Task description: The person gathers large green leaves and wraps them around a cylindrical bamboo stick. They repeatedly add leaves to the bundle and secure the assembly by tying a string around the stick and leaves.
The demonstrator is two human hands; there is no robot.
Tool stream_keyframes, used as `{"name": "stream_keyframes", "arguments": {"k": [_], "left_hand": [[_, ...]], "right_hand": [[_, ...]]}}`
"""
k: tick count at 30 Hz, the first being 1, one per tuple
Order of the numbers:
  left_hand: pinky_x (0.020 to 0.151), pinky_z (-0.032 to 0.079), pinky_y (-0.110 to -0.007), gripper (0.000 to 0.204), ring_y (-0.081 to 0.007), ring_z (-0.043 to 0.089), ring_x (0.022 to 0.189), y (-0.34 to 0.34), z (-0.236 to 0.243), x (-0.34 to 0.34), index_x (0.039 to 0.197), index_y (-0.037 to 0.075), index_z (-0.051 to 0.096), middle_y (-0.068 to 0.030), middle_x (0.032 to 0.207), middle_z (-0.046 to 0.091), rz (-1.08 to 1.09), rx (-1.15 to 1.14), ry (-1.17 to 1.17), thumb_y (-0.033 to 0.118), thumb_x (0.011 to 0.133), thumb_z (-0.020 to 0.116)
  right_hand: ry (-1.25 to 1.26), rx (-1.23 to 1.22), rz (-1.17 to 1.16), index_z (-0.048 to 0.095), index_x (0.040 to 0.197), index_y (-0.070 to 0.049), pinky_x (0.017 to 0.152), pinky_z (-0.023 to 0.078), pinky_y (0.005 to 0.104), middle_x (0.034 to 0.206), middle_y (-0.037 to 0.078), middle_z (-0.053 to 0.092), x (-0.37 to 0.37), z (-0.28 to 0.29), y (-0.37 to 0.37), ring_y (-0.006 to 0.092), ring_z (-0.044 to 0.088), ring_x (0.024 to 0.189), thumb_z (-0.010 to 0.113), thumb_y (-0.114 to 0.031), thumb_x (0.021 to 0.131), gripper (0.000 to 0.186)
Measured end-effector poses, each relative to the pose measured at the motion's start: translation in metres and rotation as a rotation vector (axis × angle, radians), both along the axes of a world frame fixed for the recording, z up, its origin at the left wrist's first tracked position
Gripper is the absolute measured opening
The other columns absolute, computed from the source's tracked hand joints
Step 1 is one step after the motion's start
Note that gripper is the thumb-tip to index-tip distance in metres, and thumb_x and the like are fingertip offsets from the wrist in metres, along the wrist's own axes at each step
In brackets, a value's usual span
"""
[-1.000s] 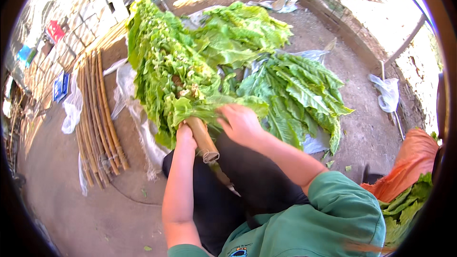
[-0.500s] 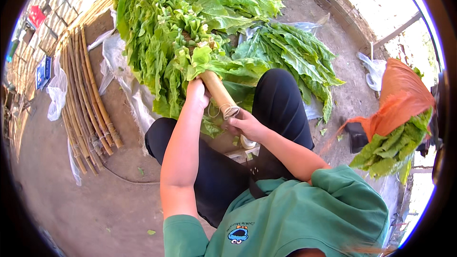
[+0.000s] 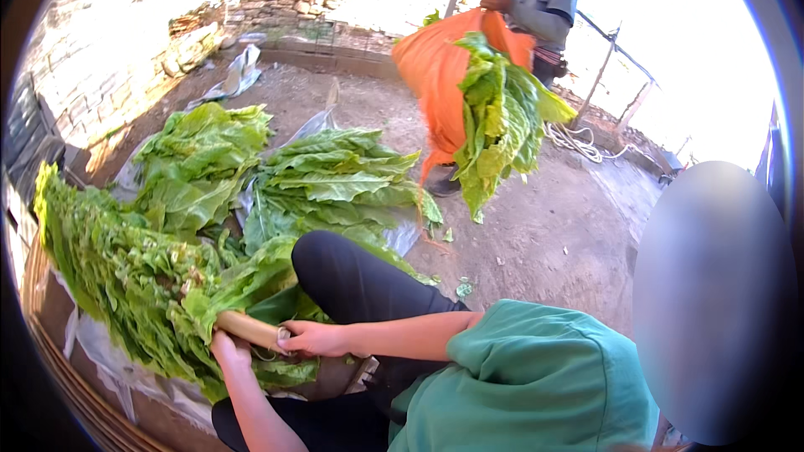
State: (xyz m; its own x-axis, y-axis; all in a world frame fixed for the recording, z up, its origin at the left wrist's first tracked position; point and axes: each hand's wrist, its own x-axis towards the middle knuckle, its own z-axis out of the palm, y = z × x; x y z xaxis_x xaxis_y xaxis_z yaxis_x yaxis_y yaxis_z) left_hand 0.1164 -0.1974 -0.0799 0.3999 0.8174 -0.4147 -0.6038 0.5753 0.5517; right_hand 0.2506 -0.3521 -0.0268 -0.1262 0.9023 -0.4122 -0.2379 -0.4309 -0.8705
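Note:
A pale wooden pole (image 3: 251,329) slants out from under a long, thick row of big green leaves (image 3: 134,272) that look like tobacco. My left hand (image 3: 232,351) is closed around the pole beside the last leaves. At the pole's near end, my right hand (image 3: 308,338) is closed with its fingers on the tip. Thin string shows by that end, but whether the right fingers pinch it is hidden. Loose leaf piles (image 3: 335,176) lie just beyond my knee, with another heap (image 3: 197,163) to their left.
A co-worker (image 3: 544,12) stands at the back, holding an orange sack (image 3: 440,75) with large leaves (image 3: 502,113) hanging out. Bare poles (image 3: 67,377) lie at the lower left beside plastic sheeting (image 3: 159,385). A coiled hose (image 3: 586,142) rests at back right. A blurred patch covers the right side.
My view has swung to the right and up, so the co-worker with the orange sack shows more fully. Both hands stay at the same end of the pole.

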Motion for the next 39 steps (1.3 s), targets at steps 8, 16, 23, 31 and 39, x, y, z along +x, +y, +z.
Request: {"name": "stream_keyframes", "arguments": {"k": [8, 16, 23, 31, 39], "left_hand": [[0.082, 0.049, -0.043, 0.028, -0.0272, 0.057, 0.095, 0.0, 0.012, 0.012, 0.117, 0.006, 0.045, -0.0115, 0.108, 0.055, -0.01, -0.041, 0.024, 0.018, 0.093, 0.036], [0.081, 0.049, -0.044, 0.028, -0.0286, 0.057, 0.094, 0.003, 0.01, 0.0, 0.115, 0.005, 0.046, -0.0133, 0.106, 0.055, 0.027, 0.01, 0.002, 0.019, 0.092, 0.038], [0.078, 0.051, -0.043, 0.031, -0.0272, 0.059, 0.09, 0.005, -0.008, 0.028, 0.115, 0.004, 0.046, -0.0141, 0.105, 0.057, 0.015, 0.072, -0.047, 0.026, 0.094, 0.04], [0.077, 0.051, -0.039, 0.03, -0.0265, 0.06, 0.091, -0.002, 0.005, 0.011, 0.115, 0.001, 0.046, -0.0151, 0.106, 0.057, -0.037, 0.062, 0.082, 0.02, 0.095, 0.035], [0.083, 0.049, -0.043, 0.028, -0.0285, 0.057, 0.097, -0.006, 0.028, 0.005, 0.119, 0.002, 0.042, -0.0159, 0.113, 0.053, -0.077, 0.12, 0.056, 0.008, 0.092, 0.034]], "right_hand": [[-0.344, 0.097, 0.09, 0.048, 0.112, 0.001, 0.066, 0.041, 0.0263, 0.089, 0.005, 0.053, 0.004, 0.024, 0.027, 0.0098, 0.049, 0.079, 0.063, -0.039, 0.081, 0.053], [-0.964, 0.197, 0.172, 0.037, 0.128, 0.002, 0.092, 0.039, 0.0398, 0.119, 0.028, 0.047, 0.019, 0.039, 0.021, 0.0354, 0.048, 0.112, 0.05, -0.06, 0.08, 0.08], [-0.074, -0.083, 0.086, 0.042, 0.118, -0.004, 0.073, 0.045, 0.0295, 0.098, 0.006, 0.055, 0.023, 0.025, 0.006, 0.0148, 0.054, 0.087, 0.054, -0.032, 0.089, 0.043], [0.334, -0.087, -0.148, 0.044, 0.121, -0.003, 0.078, 0.047, 0.0338, 0.106, 0.009, 0.054, 0.009, -0.007, 0.041, 0.0182, 0.055, 0.092, 0.054, -0.04, 0.087, 0.051], [-0.09, -0.227, -0.14, 0.047, 0.118, -0.005, 0.084, 0.044, 0.0389, 0.112, 0.01, 0.054, 0.039, 0.016, 0.006, 0.0223, 0.054, 0.098, 0.044, -0.046, 0.091, 0.049]]}}
